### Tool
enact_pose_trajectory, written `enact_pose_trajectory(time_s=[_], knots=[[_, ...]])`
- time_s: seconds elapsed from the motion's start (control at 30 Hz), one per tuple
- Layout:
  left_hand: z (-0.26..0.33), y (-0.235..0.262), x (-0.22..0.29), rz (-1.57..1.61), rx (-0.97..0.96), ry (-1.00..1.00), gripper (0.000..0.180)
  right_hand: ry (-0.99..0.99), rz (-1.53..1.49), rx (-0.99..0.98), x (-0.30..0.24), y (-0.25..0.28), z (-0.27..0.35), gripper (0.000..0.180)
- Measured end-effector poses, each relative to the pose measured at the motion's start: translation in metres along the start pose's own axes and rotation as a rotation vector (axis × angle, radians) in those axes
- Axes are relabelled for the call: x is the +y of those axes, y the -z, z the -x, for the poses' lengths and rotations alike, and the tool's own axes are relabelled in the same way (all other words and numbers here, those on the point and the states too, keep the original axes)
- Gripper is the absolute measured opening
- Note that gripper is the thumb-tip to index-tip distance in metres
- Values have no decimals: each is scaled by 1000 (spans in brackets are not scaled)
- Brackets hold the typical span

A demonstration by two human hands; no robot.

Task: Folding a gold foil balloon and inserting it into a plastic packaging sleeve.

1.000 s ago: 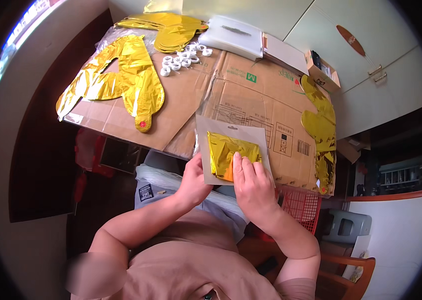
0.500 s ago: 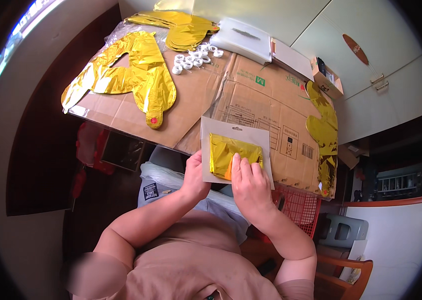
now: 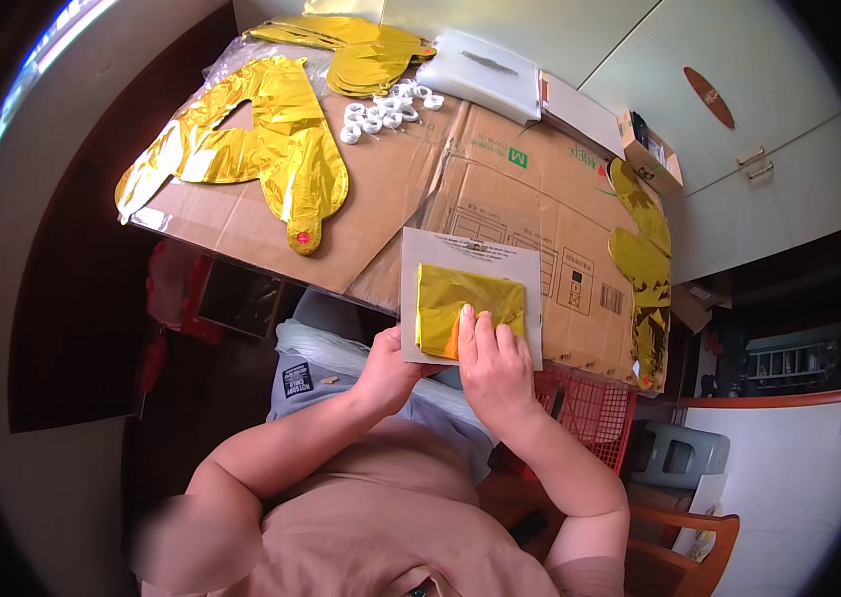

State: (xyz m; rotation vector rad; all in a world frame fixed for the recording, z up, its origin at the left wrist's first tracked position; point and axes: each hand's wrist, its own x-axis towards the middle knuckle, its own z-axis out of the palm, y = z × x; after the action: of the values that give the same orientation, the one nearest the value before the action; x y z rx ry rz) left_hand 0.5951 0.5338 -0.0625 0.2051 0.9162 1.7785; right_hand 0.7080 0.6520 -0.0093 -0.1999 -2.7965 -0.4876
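My left hand (image 3: 387, 372) grips the lower left edge of a pale grey card (image 3: 480, 245), its fingers partly hidden behind it. On the card lies a folded gold foil balloon (image 3: 468, 289), flat and roughly square. My right hand (image 3: 496, 366) presses its fingers together onto the lower right part of this foil, holding it against the card. A small orange patch shows beside the right fingertips; what it is I cannot tell. The right thumb is hidden. Card and foil are held over the near edge of the cardboard-covered table, in front of my body.
A flat gold letter-shaped balloon (image 3: 276, 149) covers the left of the cardboard (image 3: 391, 199). Behind it are stacked gold balloons (image 3: 371, 62), several white ribbon rolls (image 3: 373, 121) and a stack of clear bags (image 3: 480, 75). Another gold balloon (image 3: 639, 254) lies right. A red basket (image 3: 595, 423) stands below.
The card has tilted slightly: lines of print show along its top, where a hang hole was visible before. My left hand has slid a little lower; the right fingers stay on the foil.
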Motion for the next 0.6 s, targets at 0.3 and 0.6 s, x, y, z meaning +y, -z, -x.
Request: enact_pose_trajectory(time_s=[0.3,0.6], knots=[[-4,18,15,-206,46,183,24,-52,-90,-37,10,-2,-14,37],[13,36,71,-687,-241,301,33,-101,-401,-470,61,32,-64,57]])
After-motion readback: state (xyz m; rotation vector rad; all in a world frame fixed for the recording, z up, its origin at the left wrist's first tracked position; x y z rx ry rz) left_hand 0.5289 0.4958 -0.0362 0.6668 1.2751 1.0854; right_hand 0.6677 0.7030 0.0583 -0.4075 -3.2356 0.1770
